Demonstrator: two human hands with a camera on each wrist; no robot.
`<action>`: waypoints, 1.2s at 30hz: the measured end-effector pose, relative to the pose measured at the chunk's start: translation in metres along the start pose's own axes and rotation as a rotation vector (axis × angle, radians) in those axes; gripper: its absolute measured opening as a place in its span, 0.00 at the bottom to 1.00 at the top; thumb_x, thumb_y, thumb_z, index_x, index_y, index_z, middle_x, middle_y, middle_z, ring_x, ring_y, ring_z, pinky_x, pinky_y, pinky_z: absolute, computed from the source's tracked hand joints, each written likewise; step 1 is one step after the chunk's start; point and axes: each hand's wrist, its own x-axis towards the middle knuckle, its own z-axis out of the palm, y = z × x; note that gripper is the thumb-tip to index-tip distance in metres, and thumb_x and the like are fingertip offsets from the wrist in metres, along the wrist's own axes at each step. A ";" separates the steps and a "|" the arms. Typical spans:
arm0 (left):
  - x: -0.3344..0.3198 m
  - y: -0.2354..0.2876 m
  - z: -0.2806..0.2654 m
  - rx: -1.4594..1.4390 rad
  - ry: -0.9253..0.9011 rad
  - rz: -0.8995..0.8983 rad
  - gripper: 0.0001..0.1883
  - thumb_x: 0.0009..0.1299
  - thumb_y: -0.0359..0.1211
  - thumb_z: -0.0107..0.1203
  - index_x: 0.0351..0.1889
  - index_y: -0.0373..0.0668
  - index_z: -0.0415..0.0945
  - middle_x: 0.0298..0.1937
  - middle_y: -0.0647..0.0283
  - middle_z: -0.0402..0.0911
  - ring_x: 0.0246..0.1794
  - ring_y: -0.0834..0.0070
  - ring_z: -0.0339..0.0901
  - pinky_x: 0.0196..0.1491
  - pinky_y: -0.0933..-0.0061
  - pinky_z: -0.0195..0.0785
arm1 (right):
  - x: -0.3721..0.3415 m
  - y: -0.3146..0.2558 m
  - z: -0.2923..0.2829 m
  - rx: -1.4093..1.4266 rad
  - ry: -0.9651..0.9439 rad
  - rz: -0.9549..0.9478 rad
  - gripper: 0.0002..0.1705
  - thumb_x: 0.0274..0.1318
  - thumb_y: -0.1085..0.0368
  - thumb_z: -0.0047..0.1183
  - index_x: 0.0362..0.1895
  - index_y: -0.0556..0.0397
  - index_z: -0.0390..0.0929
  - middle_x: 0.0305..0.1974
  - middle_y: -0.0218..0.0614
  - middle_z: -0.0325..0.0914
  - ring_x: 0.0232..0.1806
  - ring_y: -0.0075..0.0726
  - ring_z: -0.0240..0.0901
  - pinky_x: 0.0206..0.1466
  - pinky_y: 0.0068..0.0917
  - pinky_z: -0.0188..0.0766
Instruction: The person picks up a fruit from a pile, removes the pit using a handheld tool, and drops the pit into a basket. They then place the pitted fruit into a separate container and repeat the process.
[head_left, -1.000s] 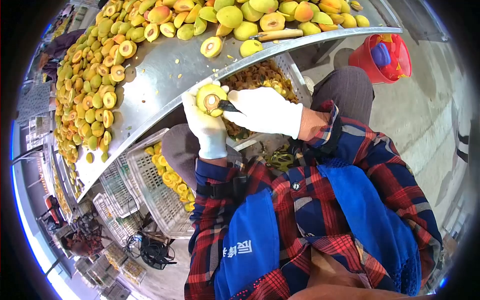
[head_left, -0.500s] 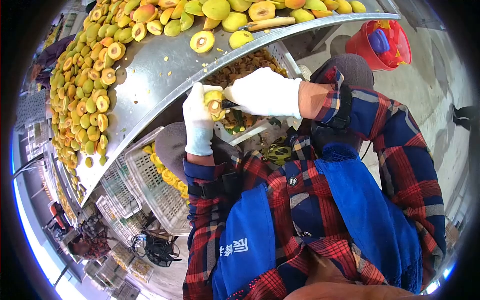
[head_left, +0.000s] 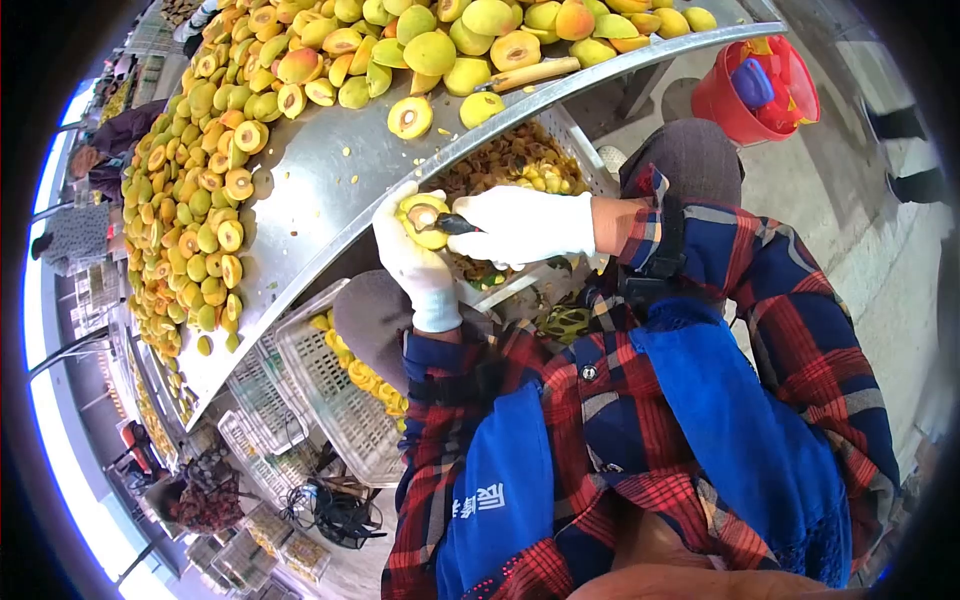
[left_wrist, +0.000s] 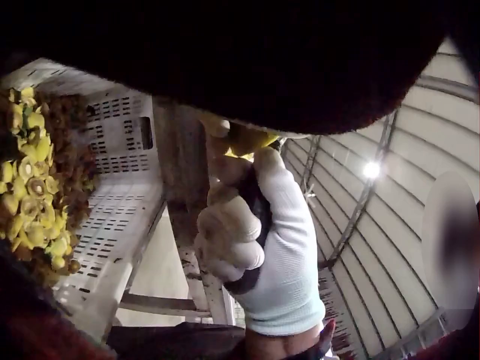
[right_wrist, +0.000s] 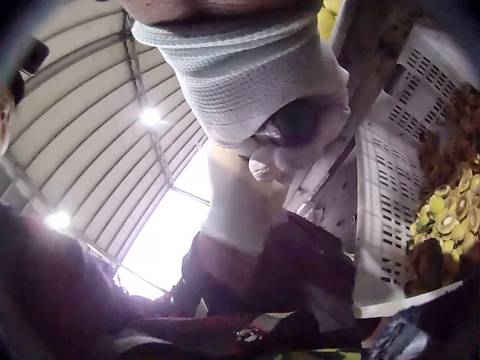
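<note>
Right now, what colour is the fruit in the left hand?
The fruit is yellow-green around a brownish middle, seen best in the head view.

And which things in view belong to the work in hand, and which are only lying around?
For the work, it seems:
cut fruit in the left hand
dark tool in the right hand
fruit pile on the metal table

Probably only lying around:
red bucket
black cables

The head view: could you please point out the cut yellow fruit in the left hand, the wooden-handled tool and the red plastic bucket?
Cut yellow fruit (head_left: 424, 219), head view: cut face.
Wooden-handled tool (head_left: 535, 73), head view: handle.
Red plastic bucket (head_left: 715, 100), head view: outer wall.
</note>
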 end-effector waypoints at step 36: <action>0.015 0.027 -0.009 0.197 -0.042 0.053 0.25 0.80 0.46 0.37 0.36 0.33 0.75 0.29 0.57 0.79 0.26 0.72 0.76 0.32 0.75 0.70 | -0.003 -0.011 0.015 0.381 -0.247 0.063 0.21 0.69 0.50 0.42 0.33 0.54 0.72 0.15 0.26 0.65 0.11 0.21 0.59 0.13 0.21 0.59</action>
